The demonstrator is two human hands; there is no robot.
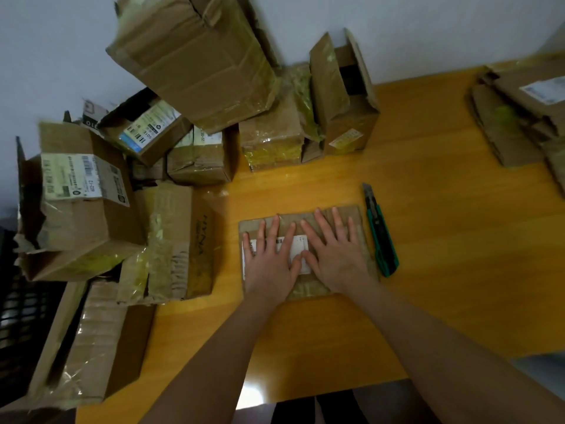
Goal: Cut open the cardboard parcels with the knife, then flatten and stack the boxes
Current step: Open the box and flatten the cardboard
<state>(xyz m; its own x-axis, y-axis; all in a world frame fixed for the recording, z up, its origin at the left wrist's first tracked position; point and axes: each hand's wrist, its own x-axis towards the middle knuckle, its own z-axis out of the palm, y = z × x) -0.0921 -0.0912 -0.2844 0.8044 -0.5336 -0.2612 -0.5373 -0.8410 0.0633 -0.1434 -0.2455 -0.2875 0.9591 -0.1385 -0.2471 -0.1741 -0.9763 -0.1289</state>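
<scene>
A flattened cardboard box (354,214) with a white label lies on the wooden table (443,240) in front of me. My left hand (270,258) and my right hand (334,252) both press flat on it, fingers straight and spread, thumbs meeting over the label. A green utility knife (380,229) lies on the table just right of the box, blade end pointing away from me, touched by neither hand.
A heap of taped parcels (195,62) fills the table's left and back. One open box (344,96) stands upright near the wall. Flattened boxes (519,117) are stacked at the far right. A dark crate (18,316) sits left of the table.
</scene>
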